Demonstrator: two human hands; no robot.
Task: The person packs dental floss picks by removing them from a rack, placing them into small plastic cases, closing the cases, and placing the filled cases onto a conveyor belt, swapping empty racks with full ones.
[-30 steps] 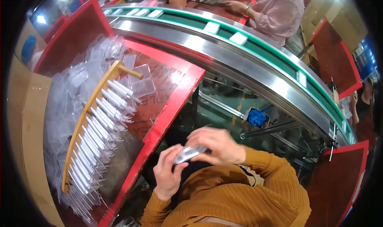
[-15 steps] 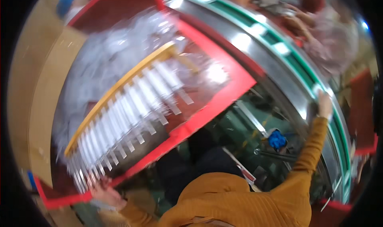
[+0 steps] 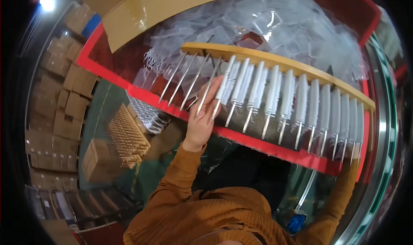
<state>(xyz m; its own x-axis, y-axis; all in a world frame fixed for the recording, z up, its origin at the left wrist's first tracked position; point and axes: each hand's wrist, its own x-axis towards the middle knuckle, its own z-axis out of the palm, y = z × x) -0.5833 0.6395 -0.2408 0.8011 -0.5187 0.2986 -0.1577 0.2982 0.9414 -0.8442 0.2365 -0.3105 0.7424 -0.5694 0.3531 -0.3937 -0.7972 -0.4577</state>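
Observation:
A wooden rack (image 3: pixel 275 63) with a row of metal rods lies across the red bin. Stacks of thin clear plastic pieces (image 3: pixel 272 90) are threaded on most of its rods; several rods (image 3: pixel 173 78) at the left end are bare. My left hand (image 3: pixel 203 118) reaches up among the rods beside the leftmost loaded stack, its fingers stretched out and partly behind the metal. A small dark thing by its thumb is too unclear to name. At the right end of the rack, my right hand (image 3: pixel 353 152) is mostly hidden behind the last rods, so its fingers do not show.
Loose clear plastic pieces (image 3: pixel 275 19) fill the red bin (image 3: pixel 275 148) beyond the rack. Cardboard (image 3: pixel 180 6) stands along its far side. Another rodded rack (image 3: pixel 124 131) and stacked cartons (image 3: pixel 56 120) are at the left. A green-edged conveyor (image 3: pixel 383 172) curves along the right.
My view has swung left. My left hand has moved from the rack's end up among the rods. My right hand has come off the conveyor edge to the rack's right end.

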